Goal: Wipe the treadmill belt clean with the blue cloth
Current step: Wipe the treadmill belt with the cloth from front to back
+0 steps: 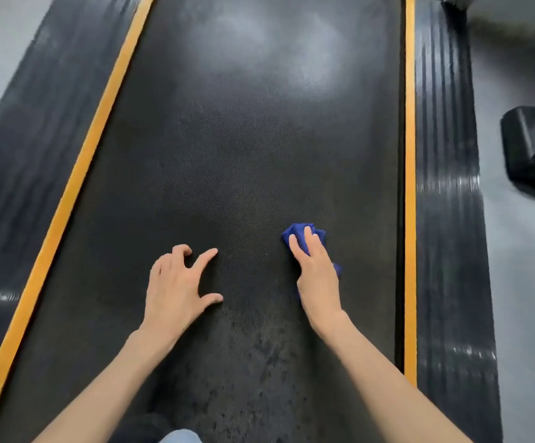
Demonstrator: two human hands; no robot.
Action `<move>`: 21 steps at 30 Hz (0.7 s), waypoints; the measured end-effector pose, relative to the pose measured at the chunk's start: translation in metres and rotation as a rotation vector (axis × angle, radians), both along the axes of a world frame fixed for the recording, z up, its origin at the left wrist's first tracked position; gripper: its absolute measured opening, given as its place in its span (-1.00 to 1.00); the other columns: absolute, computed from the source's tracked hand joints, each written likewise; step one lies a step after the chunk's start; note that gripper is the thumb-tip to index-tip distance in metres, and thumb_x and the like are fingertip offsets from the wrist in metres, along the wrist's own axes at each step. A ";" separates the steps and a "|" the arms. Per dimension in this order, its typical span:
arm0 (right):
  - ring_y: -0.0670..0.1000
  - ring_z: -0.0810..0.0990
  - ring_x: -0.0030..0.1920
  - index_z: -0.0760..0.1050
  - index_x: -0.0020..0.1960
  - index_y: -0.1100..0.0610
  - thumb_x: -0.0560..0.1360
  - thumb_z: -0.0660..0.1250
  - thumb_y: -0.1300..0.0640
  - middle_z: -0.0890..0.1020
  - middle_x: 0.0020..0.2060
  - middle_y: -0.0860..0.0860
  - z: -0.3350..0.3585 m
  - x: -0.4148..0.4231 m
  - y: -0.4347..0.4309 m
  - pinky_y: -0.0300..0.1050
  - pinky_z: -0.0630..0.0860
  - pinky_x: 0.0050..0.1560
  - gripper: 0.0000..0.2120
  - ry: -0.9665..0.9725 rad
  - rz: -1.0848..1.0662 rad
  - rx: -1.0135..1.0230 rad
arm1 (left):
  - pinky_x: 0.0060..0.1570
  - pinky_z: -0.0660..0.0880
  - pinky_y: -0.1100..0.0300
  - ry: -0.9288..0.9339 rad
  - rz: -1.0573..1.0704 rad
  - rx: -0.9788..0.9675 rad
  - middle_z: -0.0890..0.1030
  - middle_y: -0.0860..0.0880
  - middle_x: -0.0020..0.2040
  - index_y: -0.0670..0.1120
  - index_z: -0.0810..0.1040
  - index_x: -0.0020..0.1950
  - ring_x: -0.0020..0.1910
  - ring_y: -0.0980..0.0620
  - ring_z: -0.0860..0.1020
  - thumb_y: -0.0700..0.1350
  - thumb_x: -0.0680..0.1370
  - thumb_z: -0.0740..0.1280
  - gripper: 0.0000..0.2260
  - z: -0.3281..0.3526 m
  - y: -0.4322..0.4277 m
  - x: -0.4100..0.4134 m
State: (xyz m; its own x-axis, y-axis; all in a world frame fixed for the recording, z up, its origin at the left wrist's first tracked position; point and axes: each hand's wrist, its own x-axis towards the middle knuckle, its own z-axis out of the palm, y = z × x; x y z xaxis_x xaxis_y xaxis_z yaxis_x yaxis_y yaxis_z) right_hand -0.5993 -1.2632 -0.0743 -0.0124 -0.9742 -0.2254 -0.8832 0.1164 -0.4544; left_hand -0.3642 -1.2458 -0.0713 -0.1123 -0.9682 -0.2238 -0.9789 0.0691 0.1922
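Observation:
The black textured treadmill belt (pixel 243 161) fills the middle of the view, with dark blotches near its front part and a pale sheen further up. A bunched blue cloth (pixel 304 233) lies on the belt right of centre. My right hand (pixel 315 273) lies on top of the cloth with straight fingers and presses it down onto the belt. My left hand (pixel 176 289) rests on the bare belt to the left of the cloth, fingers spread and holding nothing.
Yellow strips (pixel 410 187) edge both sides of the belt, with ribbed black side rails (pixel 445 187) beyond them. Grey floor (pixel 515 282) lies to the right, where a black machine foot (pixel 531 148) stands. Part of my knee (pixel 180 438) shows at the bottom edge.

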 end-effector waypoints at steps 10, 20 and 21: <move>0.07 0.15 0.48 0.36 0.39 0.13 0.47 0.13 0.48 0.26 0.45 0.08 -0.019 0.005 -0.011 0.06 0.23 0.41 -0.46 -0.140 -0.014 -0.143 | 0.35 0.25 -0.10 -0.205 0.059 -0.033 0.41 -0.12 0.35 -0.01 0.32 0.43 0.23 -0.14 0.46 0.11 0.33 0.48 -0.28 0.017 0.021 0.031; 0.06 -0.04 0.51 0.19 0.47 0.15 0.44 0.10 0.55 0.05 0.51 0.08 -0.028 0.055 -0.010 -0.02 -0.02 0.51 -0.34 -0.150 0.313 -0.096 | 0.46 0.10 0.03 -0.169 0.288 0.345 -0.10 -0.01 0.55 0.03 -0.15 0.54 0.47 -0.07 0.11 0.37 0.31 0.35 0.02 0.025 0.086 0.084; 0.07 -0.04 0.51 0.18 0.47 0.16 0.45 0.09 0.55 0.06 0.51 0.09 -0.026 0.059 -0.010 -0.03 -0.02 0.51 -0.36 -0.130 0.286 -0.100 | 0.46 0.11 0.02 -0.153 0.292 0.356 -0.10 0.00 0.55 0.04 -0.14 0.54 0.47 -0.07 0.11 0.37 0.30 0.35 0.02 0.026 0.086 0.084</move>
State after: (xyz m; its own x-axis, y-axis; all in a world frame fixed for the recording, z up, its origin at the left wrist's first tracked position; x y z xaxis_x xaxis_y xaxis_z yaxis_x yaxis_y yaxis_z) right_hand -0.5405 -1.2730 -0.1005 0.2872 -0.9515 -0.1102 -0.8077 -0.1787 -0.5619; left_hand -0.2802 -1.1602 -0.0457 0.2129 -0.8148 -0.5392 -0.9664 -0.2569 0.0067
